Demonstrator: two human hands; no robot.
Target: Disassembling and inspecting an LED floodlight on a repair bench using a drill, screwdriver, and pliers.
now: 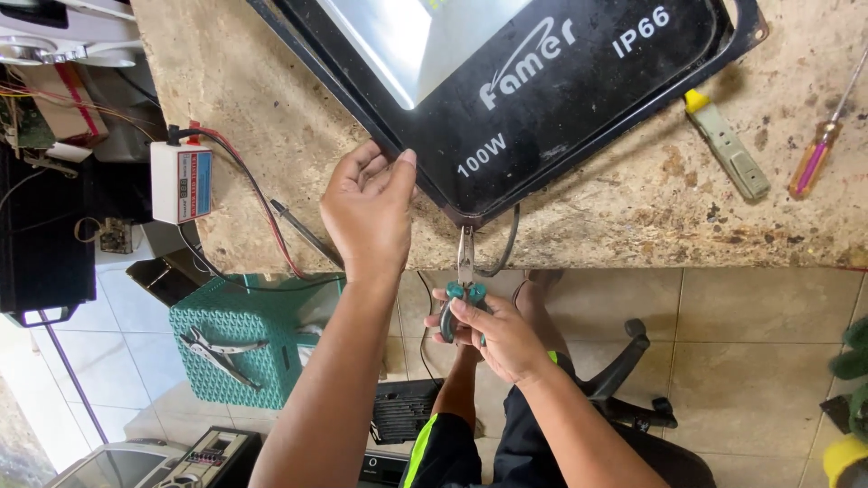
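Person seated at stone worktop (271, 108). Left hand (369, 210) rests on edge of black floodlight (542, 99), fingers spread loose, w/ nothing clasped. Right hand (495, 336) has its grip closed round teal pliers (465, 287); the tips sit at the lamp's lower corner beside a grey cable (506, 246), contact point too small to make out. Lamp cut off at frame top. White tester box (181, 183) at left, screwdriver (816, 154) at right, part out of frame.
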